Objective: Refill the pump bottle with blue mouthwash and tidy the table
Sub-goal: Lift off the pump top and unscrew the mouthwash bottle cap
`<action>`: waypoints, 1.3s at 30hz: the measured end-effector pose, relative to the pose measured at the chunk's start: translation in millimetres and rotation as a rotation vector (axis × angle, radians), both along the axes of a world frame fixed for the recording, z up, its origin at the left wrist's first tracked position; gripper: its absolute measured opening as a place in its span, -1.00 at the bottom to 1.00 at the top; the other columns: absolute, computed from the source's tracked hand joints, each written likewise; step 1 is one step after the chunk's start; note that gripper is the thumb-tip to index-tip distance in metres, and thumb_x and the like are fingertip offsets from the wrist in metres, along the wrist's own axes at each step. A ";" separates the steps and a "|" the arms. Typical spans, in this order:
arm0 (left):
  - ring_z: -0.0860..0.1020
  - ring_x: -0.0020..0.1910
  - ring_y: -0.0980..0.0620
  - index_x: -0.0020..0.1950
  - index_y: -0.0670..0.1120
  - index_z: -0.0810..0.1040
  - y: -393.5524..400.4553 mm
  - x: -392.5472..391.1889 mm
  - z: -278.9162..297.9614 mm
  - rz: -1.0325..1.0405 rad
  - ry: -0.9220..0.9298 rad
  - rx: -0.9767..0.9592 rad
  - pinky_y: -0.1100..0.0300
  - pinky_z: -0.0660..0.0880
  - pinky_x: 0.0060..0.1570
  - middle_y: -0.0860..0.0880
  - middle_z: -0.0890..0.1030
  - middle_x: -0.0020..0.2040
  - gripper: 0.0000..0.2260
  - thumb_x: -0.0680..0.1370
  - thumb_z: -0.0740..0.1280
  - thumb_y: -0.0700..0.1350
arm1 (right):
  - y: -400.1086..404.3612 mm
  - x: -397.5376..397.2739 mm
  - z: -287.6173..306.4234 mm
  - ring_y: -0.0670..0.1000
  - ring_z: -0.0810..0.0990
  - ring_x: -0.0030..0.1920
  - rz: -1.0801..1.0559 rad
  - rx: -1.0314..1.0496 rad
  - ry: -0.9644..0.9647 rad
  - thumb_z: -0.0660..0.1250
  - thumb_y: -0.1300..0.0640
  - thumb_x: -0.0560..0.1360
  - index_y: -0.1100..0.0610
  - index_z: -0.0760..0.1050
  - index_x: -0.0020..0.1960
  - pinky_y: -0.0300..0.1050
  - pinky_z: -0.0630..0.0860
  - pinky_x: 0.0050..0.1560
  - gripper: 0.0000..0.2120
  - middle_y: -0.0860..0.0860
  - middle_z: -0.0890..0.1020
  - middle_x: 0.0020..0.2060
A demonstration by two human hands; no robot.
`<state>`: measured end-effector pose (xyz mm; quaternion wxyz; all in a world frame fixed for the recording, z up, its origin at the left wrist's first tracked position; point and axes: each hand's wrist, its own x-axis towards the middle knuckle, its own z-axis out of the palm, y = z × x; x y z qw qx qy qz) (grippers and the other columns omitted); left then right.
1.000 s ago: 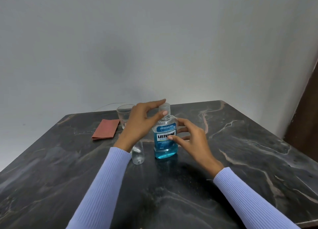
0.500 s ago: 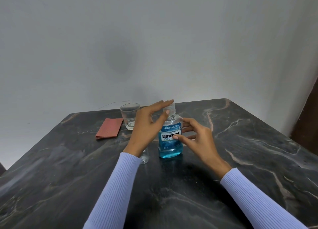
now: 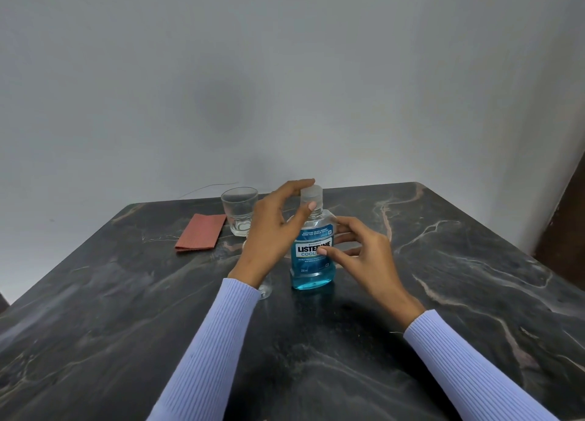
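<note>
Soft even light, sharp, wide-angle edge bending

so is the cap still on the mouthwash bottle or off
On. The clear cap sits atop the upright mouthwash bottle, with the left hand fingers around it.

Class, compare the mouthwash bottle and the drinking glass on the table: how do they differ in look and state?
The mouthwash bottle holds blue liquid; the drinking glass looks empty. The bottle is closed with a cap and wears a printed label; the glass is open-topped and plain. The left hand and right hand are at the bottle, while the glass stands untouched beyond them. Both are clear and upright on the table.
</note>
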<state>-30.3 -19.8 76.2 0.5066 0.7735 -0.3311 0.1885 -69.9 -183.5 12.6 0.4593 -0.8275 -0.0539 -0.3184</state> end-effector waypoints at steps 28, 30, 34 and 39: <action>0.56 -0.02 0.23 0.19 -0.03 0.53 -13.9 -1.0 12.1 0.165 0.035 -0.196 0.63 0.35 -0.15 0.11 0.61 -0.02 -0.63 0.42 0.49 -0.05 | -2.4 0.7 -1.0 -0.16 0.60 0.00 -0.009 -0.023 0.028 0.51 0.03 0.34 0.03 0.47 0.25 -0.22 0.63 -0.07 -0.49 -0.09 0.63 0.03; 0.57 -0.03 0.23 0.18 -0.04 0.52 -14.1 -1.5 12.0 0.170 0.049 -0.235 0.62 0.37 -0.16 0.10 0.61 -0.03 -0.61 0.40 0.50 -0.04 | -2.4 0.8 -1.4 -0.16 0.60 -0.01 -0.007 -0.019 0.027 0.52 0.03 0.34 0.03 0.47 0.25 -0.23 0.62 -0.08 -0.49 -0.08 0.63 0.03; 0.58 -0.04 0.23 0.15 -0.02 0.53 -15.5 -0.8 12.5 0.180 0.077 -0.276 0.56 0.44 -0.19 0.07 0.62 -0.02 -0.64 0.40 0.49 -0.01 | -2.2 1.2 -1.4 -0.16 0.60 0.00 -0.007 -0.016 0.032 0.51 0.03 0.35 0.05 0.47 0.26 -0.24 0.62 -0.07 -0.49 -0.07 0.64 0.05; 0.61 -0.03 0.16 0.11 -0.06 0.58 -18.5 1.1 18.5 0.195 0.085 -0.311 0.57 0.46 -0.20 0.01 0.66 0.03 -0.68 0.41 0.49 -0.02 | -2.4 0.8 -2.1 -0.18 0.59 0.00 -0.002 -0.013 0.026 0.50 0.02 0.36 0.03 0.47 0.26 -0.26 0.61 -0.08 -0.50 -0.07 0.64 0.06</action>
